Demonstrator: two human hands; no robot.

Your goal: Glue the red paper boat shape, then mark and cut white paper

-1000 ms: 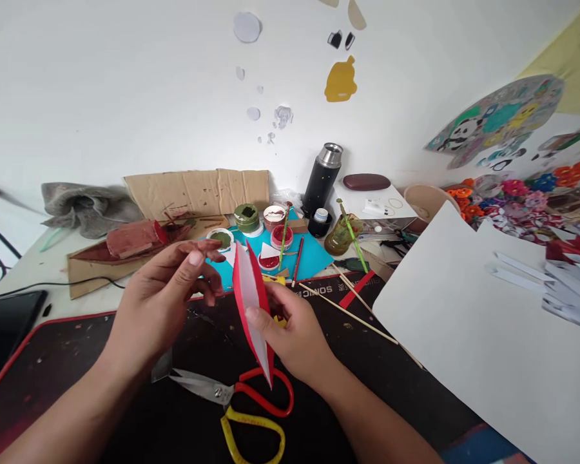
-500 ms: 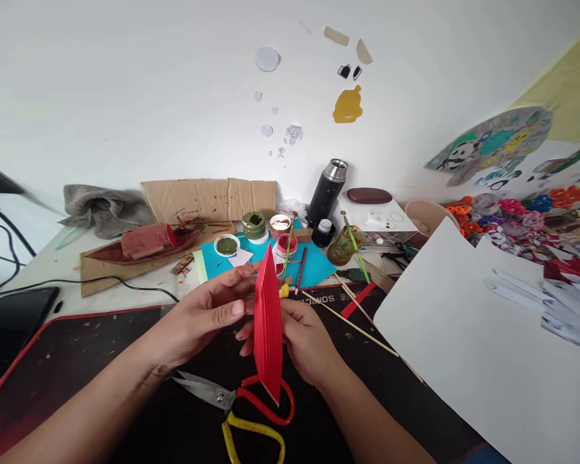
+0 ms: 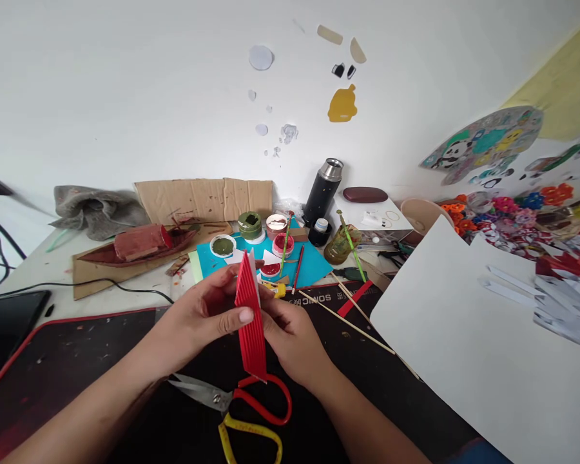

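Between my hands stands a strip of red pleated paper [image 3: 249, 291], its folds running lengthwise and a white edge showing on its far right side. My left hand [image 3: 207, 316] grips it from the left, thumb pressed on the red face and fingers partly hidden behind. My right hand [image 3: 290, 335] closes on it from the right; its fingertips are hidden behind the paper. Just below lie scissors [image 3: 225, 403], blades pointing left, with one red and one yellow handle, on a dark mat [image 3: 101, 348].
Behind are paint jars [image 3: 250, 225] on blue paper [image 3: 314, 264], a black flask [image 3: 323, 190] and a murky water jar [image 3: 341, 245]. A painted model boat [image 3: 140, 248] sits on cardboard at left. Thin sticks [image 3: 352, 325] and a large white sheet [image 3: 464, 335] lie at right.
The red pleated paper has moved slightly left and turned, so a white edge shows. My left thumb now presses on its face. The view has shifted a little.
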